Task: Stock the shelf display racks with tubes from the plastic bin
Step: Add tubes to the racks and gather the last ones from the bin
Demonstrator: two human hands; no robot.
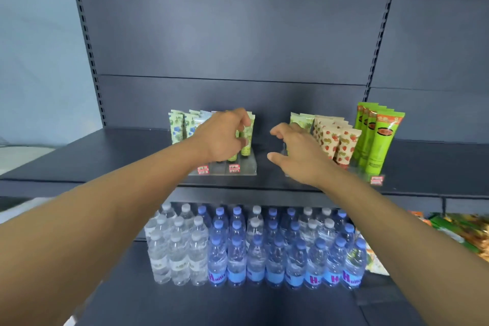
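Note:
Two clear display racks stand on the dark upper shelf. The left rack holds blue-patterned tubes and light green tubes. My left hand grips one of the light green tubes near the rack's right end. The right rack, mostly hidden behind my right hand, holds pale green tubes, strawberry-print tubes and bright green tubes. My right hand hovers with loosely curled fingers at that rack's left end, holding nothing that I can see. The plastic bin is out of view.
Red price tags sit on the rack fronts. The lower shelf carries several rows of water bottles, clear on the left and blue-labelled on the right. Snack packets lie at the far right. The shelf's dark back panel rises behind.

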